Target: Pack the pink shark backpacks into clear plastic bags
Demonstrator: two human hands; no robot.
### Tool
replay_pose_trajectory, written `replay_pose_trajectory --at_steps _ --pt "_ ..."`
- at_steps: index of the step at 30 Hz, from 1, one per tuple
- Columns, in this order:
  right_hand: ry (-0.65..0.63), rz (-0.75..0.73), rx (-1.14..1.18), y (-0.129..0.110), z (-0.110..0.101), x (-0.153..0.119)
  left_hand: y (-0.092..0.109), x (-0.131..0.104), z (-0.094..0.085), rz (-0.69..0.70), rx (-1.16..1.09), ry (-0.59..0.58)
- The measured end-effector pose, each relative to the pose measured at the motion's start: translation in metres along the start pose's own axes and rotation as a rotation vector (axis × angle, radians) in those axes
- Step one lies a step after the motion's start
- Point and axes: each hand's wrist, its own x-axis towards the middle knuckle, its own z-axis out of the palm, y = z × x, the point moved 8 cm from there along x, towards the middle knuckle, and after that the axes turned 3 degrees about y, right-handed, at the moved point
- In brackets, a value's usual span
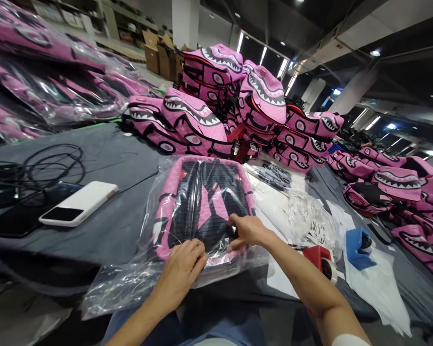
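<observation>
A pink and black backpack [212,206] lies back-panel up on the table in front of me, inside a clear plastic bag [126,283]. The loose end of the bag spreads toward me and to the left. At the backpack's near edge, my left hand [185,262] is closed on the plastic, its fingers bent and close together. My right hand [248,232] presses on the lower right part of the backpack, thumb and fingers curled in on the plastic. The undersides of both hands' fingers are hidden.
Pink shark-mouth backpacks [195,115] are piled behind, with bagged ones [57,81] at left. A white power bank [80,204] and black cables [54,166] lie left. Red [316,257] and blue tape dispensers [359,247] and plastic bags [310,218] lie right.
</observation>
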Motion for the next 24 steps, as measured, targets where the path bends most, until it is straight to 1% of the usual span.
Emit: replay_pose_trajectory --at_steps 1,2,3,4,5,6,7,8,9,10,12,14,15,16,17,19,21,22,23,24 --pt "0.082 0.081 -0.012 0.008 -0.004 -0.007 -0.001 0.000 0.000 0.003 0.002 0.003" --pt "0.176 0.115 -0.023 0.011 -0.008 -0.016 -0.001 0.000 0.000 0.006 0.004 0.005" --pt "0.272 0.086 -0.029 0.009 -0.009 -0.027 -0.002 0.000 0.000 0.010 0.005 0.005" --pt "0.357 -0.010 -0.033 0.001 -0.007 -0.040 -0.002 0.000 0.001 0.014 0.007 0.006" --pt "0.434 -0.148 -0.045 -0.011 -0.002 -0.053 -0.002 0.000 0.001 0.020 0.009 0.007" --pt "0.486 -0.286 -0.070 -0.022 0.008 -0.068 -0.002 0.001 0.002 0.027 0.014 0.005" --pt "0.514 -0.398 -0.108 -0.031 0.020 -0.080 -0.001 0.001 0.003 0.034 0.021 0.005" --pt "0.524 -0.468 -0.157 -0.036 0.032 -0.089 -0.001 0.001 0.004 0.044 0.030 0.002" --pt "0.522 -0.494 -0.210 -0.037 0.045 -0.094 -0.001 0.001 0.005 0.060 0.037 -0.001" --pt "0.514 -0.493 -0.257 -0.036 0.055 -0.096 -0.002 -0.001 0.004 0.087 0.045 -0.001" --pt "0.492 -0.478 -0.303 -0.030 0.067 -0.094 -0.004 -0.008 -0.004 0.197 0.095 0.024" --pt "0.462 -0.481 -0.298 -0.026 0.072 -0.089 -0.012 -0.020 -0.018 0.321 0.196 0.074" --pt "0.453 -0.484 -0.286 -0.025 0.072 -0.087 -0.019 -0.026 -0.027 0.359 0.249 0.108" --pt "0.451 -0.486 -0.268 -0.025 0.072 -0.084 -0.028 -0.032 -0.037 0.369 0.290 0.140" --pt "0.460 -0.484 -0.241 -0.025 0.070 -0.083 -0.038 -0.036 -0.046 0.349 0.308 0.165" --pt "0.504 -0.476 -0.153 -0.028 0.064 -0.083 -0.058 -0.039 -0.059 0.252 0.284 0.176" --pt "0.565 -0.467 -0.016 -0.028 0.056 -0.091 -0.070 -0.037 -0.062 0.159 0.224 0.144" --pt "0.610 -0.439 0.071 -0.024 0.052 -0.099 -0.073 -0.036 -0.061 0.126 0.193 0.123" --pt "0.676 -0.379 0.164 -0.015 0.046 -0.111 -0.073 -0.034 -0.059 0.108 0.166 0.110" --pt "0.764 -0.269 0.255 0.001 0.041 -0.128 -0.071 -0.032 -0.058 0.098 0.146 0.105"
